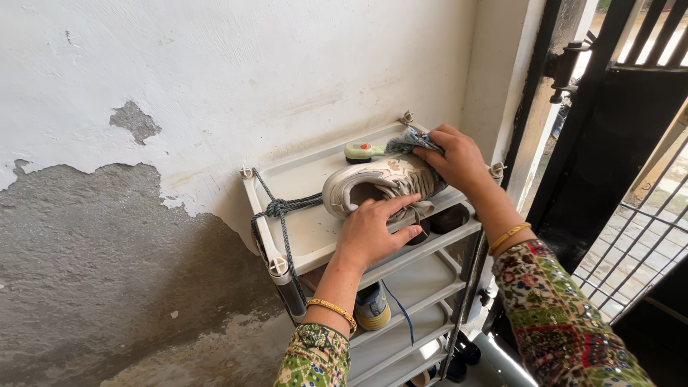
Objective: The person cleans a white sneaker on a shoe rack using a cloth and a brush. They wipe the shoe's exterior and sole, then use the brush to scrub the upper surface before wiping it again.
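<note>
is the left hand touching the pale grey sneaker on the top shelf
Touching. The head view shows the left hand with its fingers pressed flat on the side of the pale grey sneaker by its opening, no gap.

A home entryway: shoe rack (287,236) beside iron gate (616,122).

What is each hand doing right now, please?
Left hand: open, fingers resting on the side of the sneaker.
Right hand: closed on a cloth, pressing it against the sneaker.
</note>
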